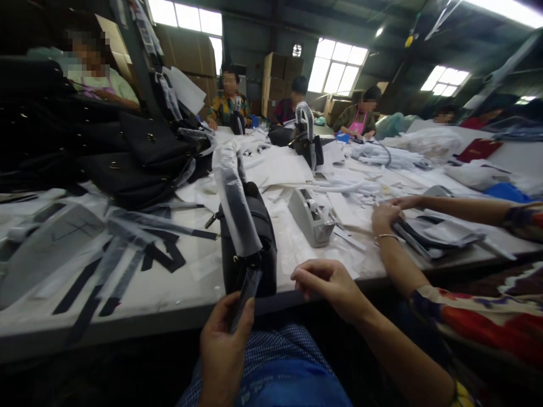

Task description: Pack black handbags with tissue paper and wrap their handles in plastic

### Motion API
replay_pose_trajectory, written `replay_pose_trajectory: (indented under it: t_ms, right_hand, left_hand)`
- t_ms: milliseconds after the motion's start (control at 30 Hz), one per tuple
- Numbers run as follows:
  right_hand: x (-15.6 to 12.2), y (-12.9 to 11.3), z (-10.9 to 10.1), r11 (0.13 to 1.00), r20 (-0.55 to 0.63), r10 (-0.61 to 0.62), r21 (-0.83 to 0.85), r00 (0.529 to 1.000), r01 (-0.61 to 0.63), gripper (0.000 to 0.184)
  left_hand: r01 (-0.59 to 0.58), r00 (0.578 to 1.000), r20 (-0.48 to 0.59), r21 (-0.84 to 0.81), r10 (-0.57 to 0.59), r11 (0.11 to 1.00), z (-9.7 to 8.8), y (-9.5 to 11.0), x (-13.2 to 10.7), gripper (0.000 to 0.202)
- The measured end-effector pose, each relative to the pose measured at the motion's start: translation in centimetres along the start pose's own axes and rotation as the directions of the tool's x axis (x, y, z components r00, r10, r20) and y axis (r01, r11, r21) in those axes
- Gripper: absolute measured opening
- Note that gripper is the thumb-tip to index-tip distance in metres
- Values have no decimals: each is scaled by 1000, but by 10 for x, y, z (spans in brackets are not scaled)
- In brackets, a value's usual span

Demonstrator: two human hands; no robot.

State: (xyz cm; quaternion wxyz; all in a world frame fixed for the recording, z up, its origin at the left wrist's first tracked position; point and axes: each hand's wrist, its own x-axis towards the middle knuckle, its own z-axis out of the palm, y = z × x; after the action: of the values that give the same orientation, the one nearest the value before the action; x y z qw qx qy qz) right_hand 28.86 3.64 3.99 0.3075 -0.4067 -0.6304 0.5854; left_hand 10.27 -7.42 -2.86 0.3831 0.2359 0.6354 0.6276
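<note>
A black handbag (267, 249) stands at the table's near edge, its raised handle (237, 209) wrapped in clear plastic. My left hand (224, 345) is closed round a plastic-covered black strap (248, 291) that hangs down the bag's near side. Just right of the bag, apart from it, my right hand (335, 285) hovers at the table edge. Its fingers are curled in, and whatever lies between them is hidden. Beyond that hand sits a grey tape dispenser (311, 217).
Plastic-covered black straps (127, 249) and a grey dispenser-like object (46, 249) lie at left, below piled black bags (136, 152). A co-worker's hands (388, 212) work close by on the right. White sheets (275, 167) cover the middle; several people sit across the table.
</note>
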Motion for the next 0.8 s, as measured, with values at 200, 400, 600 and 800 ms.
replay_pose_trajectory:
  t_ms: [200, 400, 600, 800]
  right_hand:
    - [1, -7, 72, 1000, 136, 24, 1, 990, -24, 36]
    - [15, 2, 73, 981, 26, 37, -192, 999, -32, 40]
    - [13, 8, 58, 992, 330, 37, 104, 943, -75, 32]
    - [7, 22, 66, 980, 223, 42, 181, 974, -83, 30]
  left_hand:
    - [-111, 992, 68, 17, 110, 994, 0, 4, -4, 37]
    - [-107, 989, 101, -33, 110, 994, -4, 1, -3, 34]
    - [102, 964, 260, -186, -51, 977, -8, 13, -8, 34]
    - [317, 912, 330, -193, -242, 929, -15, 19, -11, 40]
